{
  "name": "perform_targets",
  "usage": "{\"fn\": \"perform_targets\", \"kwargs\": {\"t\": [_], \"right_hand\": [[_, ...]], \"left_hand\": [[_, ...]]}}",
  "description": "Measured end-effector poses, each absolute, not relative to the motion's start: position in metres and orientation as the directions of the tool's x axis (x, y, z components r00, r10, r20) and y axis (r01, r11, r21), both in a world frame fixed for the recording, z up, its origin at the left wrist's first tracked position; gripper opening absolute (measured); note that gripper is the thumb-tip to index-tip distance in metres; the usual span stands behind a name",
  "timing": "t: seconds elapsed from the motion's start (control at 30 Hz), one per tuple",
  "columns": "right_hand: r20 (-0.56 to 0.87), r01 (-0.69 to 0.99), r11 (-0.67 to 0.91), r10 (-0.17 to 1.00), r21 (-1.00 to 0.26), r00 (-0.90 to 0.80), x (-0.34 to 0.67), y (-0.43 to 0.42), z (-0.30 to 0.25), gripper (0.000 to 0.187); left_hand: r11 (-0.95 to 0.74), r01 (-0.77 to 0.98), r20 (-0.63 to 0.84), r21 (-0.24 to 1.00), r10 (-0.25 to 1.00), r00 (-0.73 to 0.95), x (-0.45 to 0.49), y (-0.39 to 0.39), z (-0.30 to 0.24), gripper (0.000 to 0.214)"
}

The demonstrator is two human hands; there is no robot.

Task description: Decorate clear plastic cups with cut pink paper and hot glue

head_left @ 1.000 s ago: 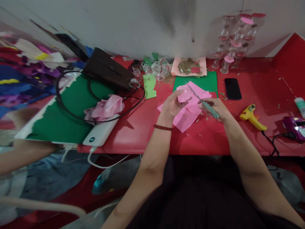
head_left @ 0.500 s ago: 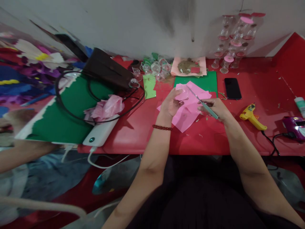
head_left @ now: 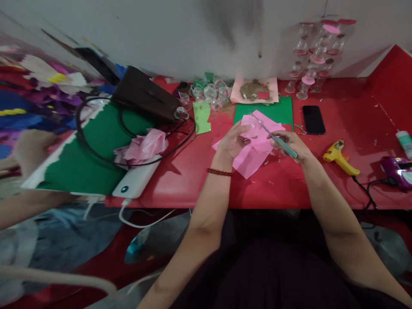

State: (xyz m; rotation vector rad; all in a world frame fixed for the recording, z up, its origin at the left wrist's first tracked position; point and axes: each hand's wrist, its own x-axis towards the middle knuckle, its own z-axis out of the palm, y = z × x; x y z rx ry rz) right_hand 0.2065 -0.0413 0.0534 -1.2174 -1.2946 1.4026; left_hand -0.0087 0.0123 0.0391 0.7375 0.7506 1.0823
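Note:
My left hand [head_left: 234,140], with a beaded bracelet at the wrist, is closed on a small clear plastic piece [head_left: 252,124]. The piece is hard to make out against the pink paper [head_left: 247,163] beneath. In my right hand [head_left: 291,146] is a green-handled blade tool [head_left: 286,147]. Its thin metal blade points up and left, beside the plastic piece; I cannot tell whether they touch. The pink paper lies on the red table, partly over a green sheet [head_left: 285,109].
A black phone [head_left: 314,119], yellow glue gun [head_left: 339,157] and purple device [head_left: 397,171] are at right. Several clear plastic cups [head_left: 210,92] stand by the wall. A white power bank [head_left: 137,180] and black cable lie left, near another person's arm [head_left: 38,206].
The blade tool in my right hand has shifted slightly right and tilted a little. My left hand stays nearly in place. The other person's hand at far left has moved slightly.

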Motion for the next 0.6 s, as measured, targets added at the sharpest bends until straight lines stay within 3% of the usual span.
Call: {"fn": "perform_targets", "kwargs": {"t": [0.6], "right_hand": [[-0.172, -0.018, -0.180, 0.964, -0.984, -0.204, 0.2073, -0.0449, 0.0584, 0.050]], "left_hand": [[0.290, -0.476, -0.170, 0.830, 0.945, 0.279, -0.0113, 0.0115, 0.0413, 0.040]]}}
